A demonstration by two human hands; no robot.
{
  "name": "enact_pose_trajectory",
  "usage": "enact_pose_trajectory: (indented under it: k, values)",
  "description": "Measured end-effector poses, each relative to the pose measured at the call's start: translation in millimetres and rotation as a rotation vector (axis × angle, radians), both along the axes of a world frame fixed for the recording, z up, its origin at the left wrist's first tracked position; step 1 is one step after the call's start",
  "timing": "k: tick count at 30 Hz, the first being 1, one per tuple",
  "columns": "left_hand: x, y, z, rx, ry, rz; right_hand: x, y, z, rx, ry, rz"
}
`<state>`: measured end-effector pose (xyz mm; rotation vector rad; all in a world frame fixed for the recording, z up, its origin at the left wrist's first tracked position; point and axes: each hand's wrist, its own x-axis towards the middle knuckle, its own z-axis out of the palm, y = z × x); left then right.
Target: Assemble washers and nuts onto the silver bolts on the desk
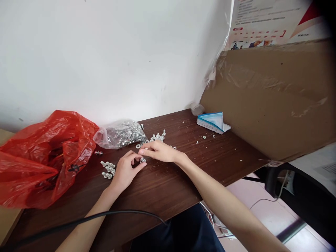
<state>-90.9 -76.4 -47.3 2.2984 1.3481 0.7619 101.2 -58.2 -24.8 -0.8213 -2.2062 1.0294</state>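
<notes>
Here, a red plastic bag [39, 157] lies far left of the left hand [125, 171]; loose bolts [108, 169] sit just beside it; its grip and the right hand's [157, 151] pinch one small bolt [142, 160] between them on the worktop [223, 154]; a clear bag of hardware [120, 134] lies behind.

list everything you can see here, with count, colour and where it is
table: one, dark brown wood, under everything
red plastic bag: one, red, left end of table
clear bag of metal parts: one, clear with silver contents, by the wall
loose fasteners: several, silver, left of the left hand
small metal part: one, silver, between both hands' fingertips
paper packet: one, blue and white, right rear of table
cardboard sheet: one, brown, leaning at right
cable: one, black, near table edge
left hand: one, on table
right hand: one, on table
</notes>
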Motion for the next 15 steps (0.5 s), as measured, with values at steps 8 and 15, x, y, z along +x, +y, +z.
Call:
enact_pose_trajectory:
  k: [8, 15]
  values:
    - [0.7, -0.8, 1.4, -0.007, -0.016, 0.004, -0.6, -1.3, 0.5, -0.015, 0.026, 0.063]
    - [0.1, -0.3, -0.6, -0.033, -0.015, 0.005, -1.5, -0.4, -1.2, 0.007, -0.014, 0.077]
